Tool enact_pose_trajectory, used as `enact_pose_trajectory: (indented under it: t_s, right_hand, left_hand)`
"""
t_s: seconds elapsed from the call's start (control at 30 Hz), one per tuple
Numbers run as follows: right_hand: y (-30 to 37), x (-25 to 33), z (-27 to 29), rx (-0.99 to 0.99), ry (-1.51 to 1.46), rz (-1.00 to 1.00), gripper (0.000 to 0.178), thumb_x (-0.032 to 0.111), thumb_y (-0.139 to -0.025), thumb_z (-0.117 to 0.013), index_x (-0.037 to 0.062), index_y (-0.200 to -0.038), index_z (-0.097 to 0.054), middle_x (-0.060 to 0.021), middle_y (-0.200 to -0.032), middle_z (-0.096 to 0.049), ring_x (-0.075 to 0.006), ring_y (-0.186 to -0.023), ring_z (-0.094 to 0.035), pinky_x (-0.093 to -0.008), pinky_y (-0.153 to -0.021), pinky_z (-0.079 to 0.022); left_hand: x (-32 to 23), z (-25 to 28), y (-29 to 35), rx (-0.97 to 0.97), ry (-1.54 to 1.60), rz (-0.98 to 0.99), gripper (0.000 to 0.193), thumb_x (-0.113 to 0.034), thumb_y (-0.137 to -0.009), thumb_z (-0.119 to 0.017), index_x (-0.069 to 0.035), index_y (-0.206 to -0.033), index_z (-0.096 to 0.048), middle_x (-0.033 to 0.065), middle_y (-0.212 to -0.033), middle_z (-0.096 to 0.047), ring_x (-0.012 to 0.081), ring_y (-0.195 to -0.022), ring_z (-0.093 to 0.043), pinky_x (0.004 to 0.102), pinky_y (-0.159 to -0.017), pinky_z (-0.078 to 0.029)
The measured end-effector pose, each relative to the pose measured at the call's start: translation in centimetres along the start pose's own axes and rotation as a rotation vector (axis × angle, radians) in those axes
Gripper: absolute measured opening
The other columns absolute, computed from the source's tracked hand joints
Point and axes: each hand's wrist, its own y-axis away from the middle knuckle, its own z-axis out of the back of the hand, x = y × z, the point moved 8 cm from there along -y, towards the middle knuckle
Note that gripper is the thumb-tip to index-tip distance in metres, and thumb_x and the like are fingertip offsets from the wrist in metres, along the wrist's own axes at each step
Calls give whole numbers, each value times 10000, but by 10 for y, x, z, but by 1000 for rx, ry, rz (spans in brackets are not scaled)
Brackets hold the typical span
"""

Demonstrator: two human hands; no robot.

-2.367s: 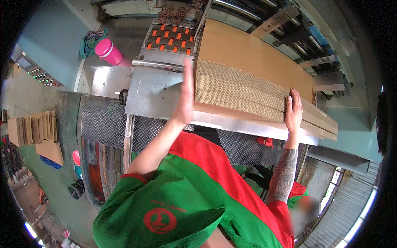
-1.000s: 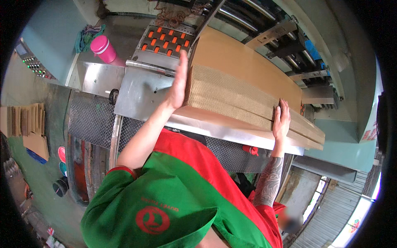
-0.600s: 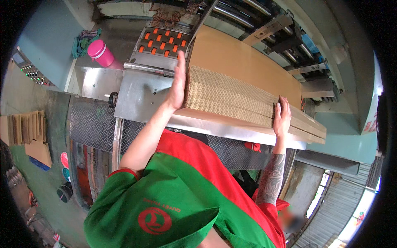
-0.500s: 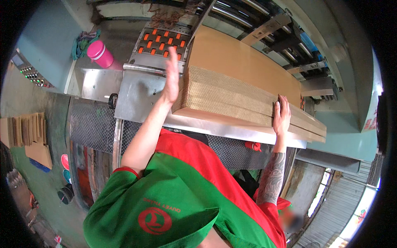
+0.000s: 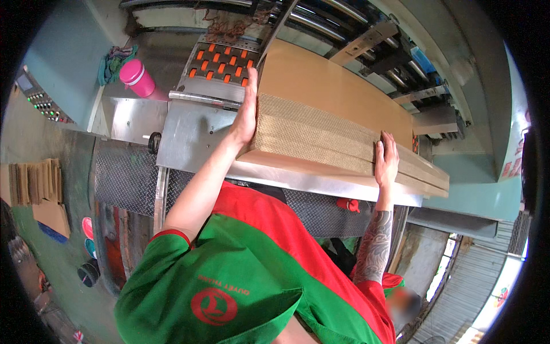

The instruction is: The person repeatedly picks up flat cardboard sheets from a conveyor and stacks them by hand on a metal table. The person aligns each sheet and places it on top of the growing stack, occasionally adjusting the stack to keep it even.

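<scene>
A thick stack of brown corrugated cardboard sheets (image 5: 321,129) lies on the metal feed table (image 5: 189,137) of a machine, its layered edges facing me. My left hand (image 5: 247,112) is held flat and upright against the left end of the stack, fingers straight and pointing away from me. Against the near edge, toward the right, rests my right hand (image 5: 388,157), its fingers stretched out with the tips over the top edge. Neither hand grips a sheet.
Orange rollers (image 5: 217,62) are set in a plate beyond my left hand. A pink lidded container (image 5: 137,78) stands at the far left by a cloth (image 5: 116,64). Machine bars and rollers (image 5: 389,51) hang beyond the stack. A button panel (image 5: 44,100) is at the left edge.
My left hand has moved right, from slightly off the stack's left end to flat against it. My right hand stays at the near edge.
</scene>
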Motion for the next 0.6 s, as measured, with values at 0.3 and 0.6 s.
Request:
enact_pose_trajectory:
  t_s: [0.3,0.6]
  right_hand:
    - [1,-2,-1,-4,-6,-12,481,369,-1153,-486,88,-1531,-581,-169,-1585,-568,-350,-1539,-463,-496,-1268,-327]
    - [6,-6,0,-2,-23,-31,480,380,-1154,-478,88,-1515,-599,-167,-1597,-562,-343,-1542,-462,-492,-1272,-325]
  left_hand:
    - [18,17,-7,-45,32,12,931,-758,-1091,-64,-108,-1741,84,99,-1831,125,231,-1692,79,425,-1354,94]
    - [24,29,-17,-123,31,26,939,-772,-1090,-103,-126,-1754,52,98,-1843,69,243,-1699,35,443,-1359,59]
